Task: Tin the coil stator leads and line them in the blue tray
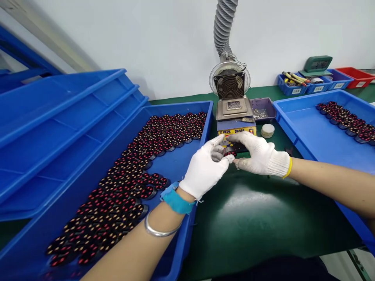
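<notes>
My left hand point(203, 169), in a white glove, has its fingers curled around a small round black part with red dots point(230, 152). From the other side my right hand point(259, 154), gloved in white with a yellow cuff, closes its thumb and fingers at the same part. Its fingers hide some of the part's edge. Both hands are just in front of a solder pot point(235, 107) with a yellow label and a square molten-looking top. Left of my hands, a blue tray point(178, 230) holds many similar round black parts point(129, 183) with red or tan dots.
Another blue tray point(310, 121) on the right holds a cluster of round parts point(348, 121). Behind the solder pot are a fan point(230, 86) and a grey duct point(224, 29). A purple bin point(263, 109) and a white round tub point(267, 130) stand beside it. Stacked blue trays point(64, 128) lean at left.
</notes>
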`<action>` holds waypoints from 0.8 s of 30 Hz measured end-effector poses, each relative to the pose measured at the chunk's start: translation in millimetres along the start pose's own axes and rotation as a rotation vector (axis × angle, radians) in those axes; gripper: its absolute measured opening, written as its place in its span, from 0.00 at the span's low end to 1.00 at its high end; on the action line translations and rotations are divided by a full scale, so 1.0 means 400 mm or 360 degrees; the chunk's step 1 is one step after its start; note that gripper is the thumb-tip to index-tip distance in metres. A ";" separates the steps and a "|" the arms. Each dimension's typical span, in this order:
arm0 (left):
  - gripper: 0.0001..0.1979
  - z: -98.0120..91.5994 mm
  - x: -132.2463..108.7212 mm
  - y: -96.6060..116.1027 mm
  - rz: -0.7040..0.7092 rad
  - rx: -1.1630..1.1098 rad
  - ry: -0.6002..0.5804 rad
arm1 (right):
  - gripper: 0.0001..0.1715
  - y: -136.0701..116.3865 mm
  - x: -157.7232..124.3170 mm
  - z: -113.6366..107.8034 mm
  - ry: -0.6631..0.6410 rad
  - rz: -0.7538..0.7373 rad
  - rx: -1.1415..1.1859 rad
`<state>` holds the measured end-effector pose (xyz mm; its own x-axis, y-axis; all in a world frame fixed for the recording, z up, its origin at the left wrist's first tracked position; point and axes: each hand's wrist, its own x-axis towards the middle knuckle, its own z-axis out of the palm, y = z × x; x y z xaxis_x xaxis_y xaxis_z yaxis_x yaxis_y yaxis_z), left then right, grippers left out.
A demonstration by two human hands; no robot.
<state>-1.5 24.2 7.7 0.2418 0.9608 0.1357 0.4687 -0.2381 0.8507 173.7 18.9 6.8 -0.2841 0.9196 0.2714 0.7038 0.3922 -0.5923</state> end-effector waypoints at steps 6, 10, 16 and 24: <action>0.37 0.004 -0.010 0.002 0.0244 0.0346 0.0046 | 0.22 0.013 -0.004 0.013 0.0028 -0.0271 -0.0111; 0.38 0.004 -0.014 0.014 0.0191 0.0421 0.0008 | 0.13 0.011 -0.005 0.012 0.0075 -0.0590 -0.0309; 0.39 0.002 -0.016 0.020 0.0128 0.0460 -0.0055 | 0.06 -0.005 -0.011 -0.016 0.0166 -0.0627 -0.0053; 0.40 -0.003 -0.024 0.029 0.0061 0.0594 -0.0140 | 0.15 -0.001 -0.013 -0.013 -0.0170 -0.0554 -0.0417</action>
<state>0.7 12.5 16.9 0.3297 0.9381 0.1061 0.7309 -0.3248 0.6002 178.2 13.9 9.7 -0.5894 0.7362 0.3326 0.6914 0.6726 -0.2637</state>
